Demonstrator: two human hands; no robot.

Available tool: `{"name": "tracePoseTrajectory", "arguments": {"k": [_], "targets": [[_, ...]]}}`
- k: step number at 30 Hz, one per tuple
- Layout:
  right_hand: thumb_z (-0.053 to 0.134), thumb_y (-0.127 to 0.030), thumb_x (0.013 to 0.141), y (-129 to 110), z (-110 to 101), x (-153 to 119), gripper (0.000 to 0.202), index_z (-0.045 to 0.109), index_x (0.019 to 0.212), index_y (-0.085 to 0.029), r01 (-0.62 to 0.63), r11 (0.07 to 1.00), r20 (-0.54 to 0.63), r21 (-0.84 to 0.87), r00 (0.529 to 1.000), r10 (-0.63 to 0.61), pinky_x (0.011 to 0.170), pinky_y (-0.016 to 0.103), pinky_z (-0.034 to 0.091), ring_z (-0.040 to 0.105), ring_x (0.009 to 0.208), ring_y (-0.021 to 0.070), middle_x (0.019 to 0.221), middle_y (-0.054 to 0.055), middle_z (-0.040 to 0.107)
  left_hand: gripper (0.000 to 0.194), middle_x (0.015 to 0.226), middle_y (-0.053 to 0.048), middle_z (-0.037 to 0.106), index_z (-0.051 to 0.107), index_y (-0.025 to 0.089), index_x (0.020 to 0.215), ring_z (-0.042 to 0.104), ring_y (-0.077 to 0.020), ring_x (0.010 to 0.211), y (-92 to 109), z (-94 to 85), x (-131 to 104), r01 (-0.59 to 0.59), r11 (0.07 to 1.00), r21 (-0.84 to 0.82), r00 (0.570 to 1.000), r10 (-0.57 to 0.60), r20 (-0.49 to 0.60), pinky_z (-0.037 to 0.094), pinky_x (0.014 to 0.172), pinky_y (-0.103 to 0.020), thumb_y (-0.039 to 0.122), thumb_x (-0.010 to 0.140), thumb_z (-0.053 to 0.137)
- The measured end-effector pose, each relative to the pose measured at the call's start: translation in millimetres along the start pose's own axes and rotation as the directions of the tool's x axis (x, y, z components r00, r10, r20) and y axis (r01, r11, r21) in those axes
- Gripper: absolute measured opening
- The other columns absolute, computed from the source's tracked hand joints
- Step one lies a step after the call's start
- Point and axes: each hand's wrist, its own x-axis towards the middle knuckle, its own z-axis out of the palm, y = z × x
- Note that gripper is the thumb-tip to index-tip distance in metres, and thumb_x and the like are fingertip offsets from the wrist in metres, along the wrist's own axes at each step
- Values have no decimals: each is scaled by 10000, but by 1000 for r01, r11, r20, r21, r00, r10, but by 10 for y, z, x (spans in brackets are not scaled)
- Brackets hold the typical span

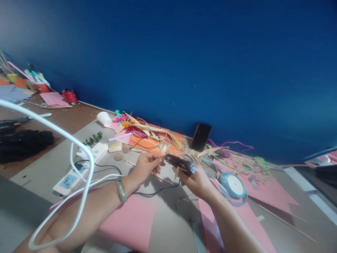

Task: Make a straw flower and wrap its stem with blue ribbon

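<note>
My right hand (193,179) is wrapped around a black hot glue gun (179,162), its tip pointing left. A black cord (158,192) runs below it across the table. My left hand (151,164) is closed in a pinch right at the gun's tip. Pale, petal-like strips (164,149) show just above these fingertips; what exactly the fingers hold is too small and partly hidden. A jade-coloured bangle (121,189) circles the left wrist. Both hands are over the grey table (171,218), with pink paper (129,221) beneath the left forearm.
A white cable (91,168) loops across the left foreground. Beside it lies a white power strip (68,181). Dried husk strips (150,128) lie on orange paper (139,144). A phone (201,137) leans against the blue wall (184,63). A ribbon spool (233,185) is on the right.
</note>
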Motion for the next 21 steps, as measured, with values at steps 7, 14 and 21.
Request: {"name": "tracePoseTrajectory", "arguments": {"k": [7,14,21], "targets": [[531,-389,845,-11,-6,-5,283,581,679,-165,-25,1000,25,9,999,24,468,242,411,515,443,136,463,-14,552,325,622,-41,659,677,91,776,519,-67,415,9,0,3,-9,1000,-1,1000,9,6,395,383,-177,390,668,740],[537,-395,849,44,8,-2,272,576,707,-166,-32,999,31,16,999,32,472,243,419,528,451,140,482,-9,560,302,603,-31,654,672,97,780,521,-67,412,-53,-28,20,-12,1000,0,1000,12,10,392,381,-172,373,681,737],[554,-382,825,26,1,1,251,602,730,-155,-55,998,9,32,998,55,471,238,414,524,453,137,498,-4,569,328,645,-51,672,662,93,781,524,-65,417,-54,-30,29,-10,1000,22,1000,10,10,390,381,-167,393,674,737]]}}
